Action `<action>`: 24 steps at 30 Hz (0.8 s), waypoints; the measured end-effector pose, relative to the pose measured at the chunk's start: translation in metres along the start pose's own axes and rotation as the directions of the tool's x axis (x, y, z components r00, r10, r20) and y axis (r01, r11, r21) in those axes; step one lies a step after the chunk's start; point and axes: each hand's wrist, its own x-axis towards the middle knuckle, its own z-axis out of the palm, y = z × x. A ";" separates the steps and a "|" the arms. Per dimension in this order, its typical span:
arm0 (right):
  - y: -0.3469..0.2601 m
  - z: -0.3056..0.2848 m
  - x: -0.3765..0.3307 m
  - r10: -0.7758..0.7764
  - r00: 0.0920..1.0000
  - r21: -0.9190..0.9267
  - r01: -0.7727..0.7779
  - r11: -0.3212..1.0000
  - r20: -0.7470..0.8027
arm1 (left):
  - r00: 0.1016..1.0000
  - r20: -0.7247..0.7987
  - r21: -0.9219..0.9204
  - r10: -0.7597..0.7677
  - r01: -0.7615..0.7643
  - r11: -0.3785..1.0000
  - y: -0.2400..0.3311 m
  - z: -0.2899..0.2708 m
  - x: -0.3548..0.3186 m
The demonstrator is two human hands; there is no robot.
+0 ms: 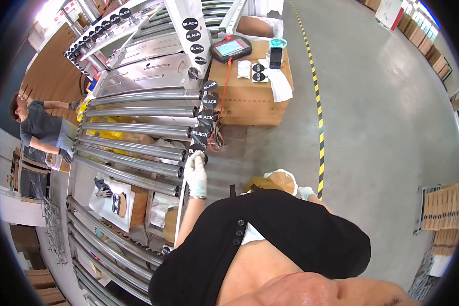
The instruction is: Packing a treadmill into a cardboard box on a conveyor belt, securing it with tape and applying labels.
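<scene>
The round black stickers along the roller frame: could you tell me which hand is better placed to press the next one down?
Left, probably. The left hand already touches the lowest round black sticker on the frame rail; the right hand sits low near the body.

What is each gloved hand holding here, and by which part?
Left hand pinches a round black sticker by its lower edge at the roller conveyor rail. Right hand is mostly hidden; cannot tell.

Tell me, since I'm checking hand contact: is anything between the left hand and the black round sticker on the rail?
Nothing visible. The gloved left hand has its fingertips right at the lowest black round sticker on the white rail beside the rollers. The right hand is mostly hidden behind the torso.
</scene>
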 end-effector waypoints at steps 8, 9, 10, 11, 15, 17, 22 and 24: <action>-0.193 -0.158 -0.040 0.102 0.979 0.273 -0.051 0.961 -0.177 | 0.986 -0.119 0.011 -0.115 0.118 0.993 0.003 -0.018 0.000; -0.206 -0.171 -0.022 0.105 0.980 0.301 -0.049 0.952 -0.172 | 0.983 -0.147 0.010 -0.107 0.110 0.994 0.006 -0.019 0.008; -0.227 -0.186 -0.011 0.133 0.971 0.343 -0.058 0.938 -0.199 | 0.977 -0.173 0.022 -0.122 0.127 0.992 0.011 -0.019 0.014; -0.239 -0.196 0.010 0.126 0.961 0.366 -0.028 0.930 -0.246 | 0.974 -0.189 -0.052 -0.127 0.119 0.992 0.009 -0.018 0.023; -0.318 -0.263 0.050 0.134 0.934 0.478 0.044 0.877 -0.332 | 0.937 -0.319 -0.016 -0.139 0.141 0.990 0.029 0.019 0.063; -0.350 -0.294 0.080 0.097 0.919 0.513 0.125 0.849 -0.383 | 0.933 -0.317 -0.022 -0.171 0.173 0.985 0.030 0.047 0.086; -0.405 -0.358 0.195 0.028 0.865 0.474 0.248 0.845 -0.502 | 0.947 -0.207 0.041 -0.245 0.258 0.965 0.039 0.134 0.163; -0.425 -0.390 0.243 0.011 0.804 0.475 0.339 0.812 -0.594 | 0.980 -0.150 0.097 -0.132 0.147 0.984 0.043 0.166 0.192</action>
